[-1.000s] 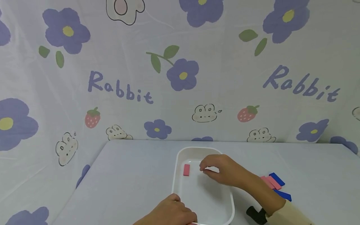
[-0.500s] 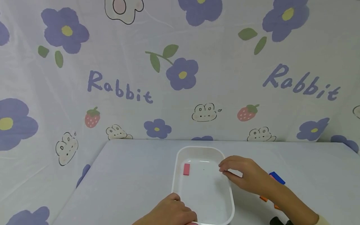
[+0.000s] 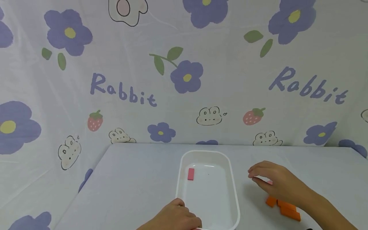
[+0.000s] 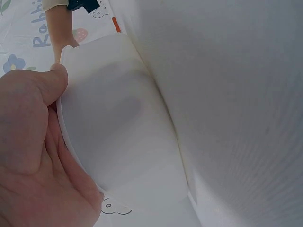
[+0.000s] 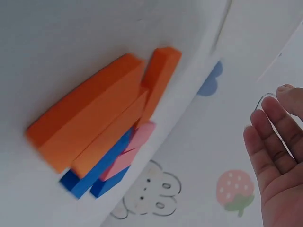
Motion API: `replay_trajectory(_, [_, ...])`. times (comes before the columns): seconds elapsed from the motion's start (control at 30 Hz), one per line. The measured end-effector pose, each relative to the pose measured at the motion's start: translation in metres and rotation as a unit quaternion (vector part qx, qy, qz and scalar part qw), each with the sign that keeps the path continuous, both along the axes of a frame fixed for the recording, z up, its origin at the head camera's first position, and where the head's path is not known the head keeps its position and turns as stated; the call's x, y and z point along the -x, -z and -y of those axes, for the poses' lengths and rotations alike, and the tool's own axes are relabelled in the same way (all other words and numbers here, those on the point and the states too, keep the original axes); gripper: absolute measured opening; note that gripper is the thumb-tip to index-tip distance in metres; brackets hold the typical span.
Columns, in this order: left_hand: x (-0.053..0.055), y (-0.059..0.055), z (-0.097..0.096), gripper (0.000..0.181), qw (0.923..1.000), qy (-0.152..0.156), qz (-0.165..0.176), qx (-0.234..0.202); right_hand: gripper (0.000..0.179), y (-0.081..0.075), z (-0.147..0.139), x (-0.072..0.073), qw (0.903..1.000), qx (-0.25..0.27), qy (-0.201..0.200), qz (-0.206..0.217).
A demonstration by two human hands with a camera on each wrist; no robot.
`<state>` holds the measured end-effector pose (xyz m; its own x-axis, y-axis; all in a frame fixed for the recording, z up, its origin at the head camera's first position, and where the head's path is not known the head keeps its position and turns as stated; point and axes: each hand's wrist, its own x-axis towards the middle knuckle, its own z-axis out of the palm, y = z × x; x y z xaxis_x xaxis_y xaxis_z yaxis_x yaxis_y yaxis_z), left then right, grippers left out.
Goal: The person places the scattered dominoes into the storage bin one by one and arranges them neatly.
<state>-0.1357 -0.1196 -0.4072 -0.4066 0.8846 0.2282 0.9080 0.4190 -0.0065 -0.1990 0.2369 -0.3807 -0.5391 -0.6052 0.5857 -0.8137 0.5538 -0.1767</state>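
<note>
Left hand (image 3: 173,215) grips the tray (image 3: 212,198), long axis pointing forward; right hand (image 3: 277,179) hovers empty, thumb apart.

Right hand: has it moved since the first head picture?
Yes, rightward: against the tray, the right hand has gone from over its inside to beyond its right rim.

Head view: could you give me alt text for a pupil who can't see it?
A left hand grips the near left edge of a white tray with a pink block inside; an empty right hand hovers beside the tray, near orange blocks on the table. A flower-and-rabbit cloth hangs behind.
</note>
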Motion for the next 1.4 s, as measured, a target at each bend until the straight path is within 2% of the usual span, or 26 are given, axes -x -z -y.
replay_trajectory(0.07, [0.001,0.001,0.000,0.014,1.0000,-0.001,0.003,0.001,0.042,0.003,-0.007,0.000,1.0000,0.001,0.004,-0.006])
replay_trajectory(0.17, [0.001,0.001,0.000,0.012,1.0000,-0.002,0.009,0.000,0.010,0.006,-0.016,-0.001,0.9998,-0.009,0.019,-0.007])
replay_trajectory(0.2, [0.001,0.001,0.001,0.012,1.0000,-0.002,0.009,-0.002,0.007,0.007,-0.018,-0.002,0.9995,-0.017,0.027,-0.006])
replay_trajectory(0.3, [0.000,0.001,0.001,0.012,1.0000,-0.002,0.005,-0.006,0.039,0.009,-0.026,-0.002,0.9973,-0.049,0.054,-0.007])
replay_trajectory(0.43, [-0.001,0.001,0.000,0.012,1.0000,-0.002,0.001,-0.007,0.031,0.011,-0.036,-0.002,0.9918,-0.094,0.087,0.004])
replay_trajectory(0.67, [0.000,0.000,-0.001,0.012,0.9999,-0.002,0.009,-0.005,0.020,0.010,-0.046,-0.001,0.9752,-0.144,0.125,0.113])
replay_trajectory(0.87, [0.000,0.000,0.000,0.012,1.0000,-0.003,0.008,-0.005,0.027,0.014,-0.051,-0.001,0.9616,-0.145,0.139,0.187])
replay_trajectory(1.03, [0.000,0.001,0.000,0.012,1.0000,-0.006,0.002,0.003,0.029,0.020,-0.053,0.000,0.9576,-0.143,0.132,0.212])
replay_trajectory(1.4, [0.001,-0.001,0.000,0.013,0.9994,-0.010,0.029,0.015,0.029,0.027,-0.051,0.001,0.9454,-0.147,0.151,0.249])
